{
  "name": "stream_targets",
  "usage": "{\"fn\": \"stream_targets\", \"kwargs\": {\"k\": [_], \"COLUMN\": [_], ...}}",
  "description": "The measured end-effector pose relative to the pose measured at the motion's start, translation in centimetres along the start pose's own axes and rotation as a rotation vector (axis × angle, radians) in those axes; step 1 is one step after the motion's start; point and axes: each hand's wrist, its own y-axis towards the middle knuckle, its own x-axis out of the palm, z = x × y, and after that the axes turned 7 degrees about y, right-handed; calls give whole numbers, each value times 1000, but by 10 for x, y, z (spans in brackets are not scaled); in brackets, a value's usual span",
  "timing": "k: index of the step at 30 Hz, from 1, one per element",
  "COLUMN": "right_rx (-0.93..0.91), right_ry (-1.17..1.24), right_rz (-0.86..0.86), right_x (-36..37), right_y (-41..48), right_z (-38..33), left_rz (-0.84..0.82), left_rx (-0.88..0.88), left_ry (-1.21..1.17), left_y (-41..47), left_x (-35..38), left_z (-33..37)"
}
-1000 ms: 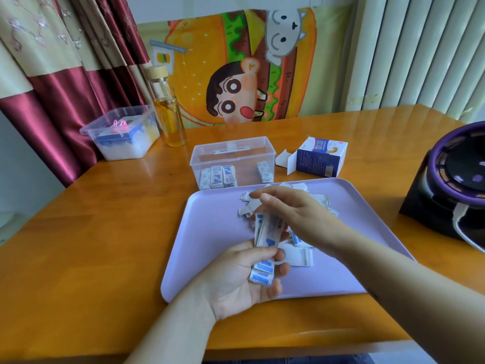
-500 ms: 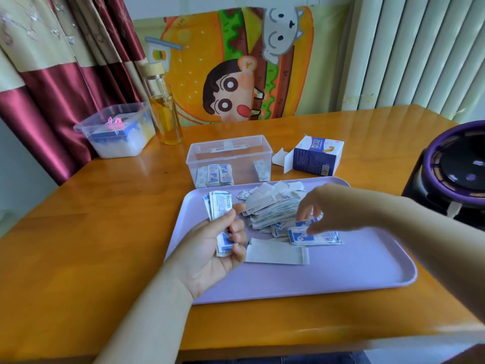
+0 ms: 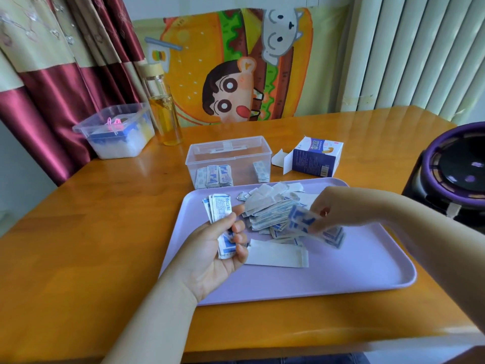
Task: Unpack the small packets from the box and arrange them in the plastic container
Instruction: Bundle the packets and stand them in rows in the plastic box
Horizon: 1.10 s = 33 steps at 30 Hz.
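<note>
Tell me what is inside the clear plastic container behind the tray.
Small blue-and-white packets stand at its front left, a few more at front right. Any behind them are hidden.

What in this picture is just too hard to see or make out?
Head view: the packets pinched by the right hand are smeared by motion; their number and print are unreadable.
The stack in the left hand: fingers cover part of it, so no count.
The box: print too small; its inside is out of sight.
The purple-rimmed device: cut off by the right edge.
</note>
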Motion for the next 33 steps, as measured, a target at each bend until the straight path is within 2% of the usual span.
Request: {"fn": "stream_targets", "kwargs": {"k": [1, 2, 4, 6, 8, 11, 14, 16, 21, 23, 26, 29, 33], "right_rx": [-11, -40, -121, -162, -188, -197, -267, -346, -427, -497, -569, -594, -570], "right_ry": [221, 553, 1175, 1423, 1513, 1362, 915, 680, 339, 348, 184, 91, 121], "right_rz": [14, -18, -152, -166, -94, 157, 532, 634, 609, 472, 296, 267, 215], "right_x": [-2, -2, 5, 20, 33, 50, 64, 71, 74, 63, 48, 42, 33], "right_y": [-2, -4, -8, -11, -12, -13, -15, -15, -20, -23, -25, -25, -20], "right_z": [0, -3, -17, -33, -48, -65, -76, -79, -76, -67, -61, -68, -69], "left_rz": [15, 30, 55, 56, 30, 31, 54, 27, -31, 5, 32, -52, -107], "left_rx": [6, 7, -3, -8, 1, 6, -35, -48, -58, -79, -113, -126, -95], "left_ry": [-8, -16, -19, -11, 1, 16, -68, -145, -243, -236, -83, 99, 178], "left_y": [0, 1, 4, 5, 4, 1, 0, 0, -1, 1, 3, 3, -2], "left_x": [1, 2, 9, 18, 28, 37, 39, 38, 35, 32, 26, 26, 25], "left_z": [-1, -3, -10, -19, -26, -31, -33, -32, -25, -24, -22, -22, -22]}}
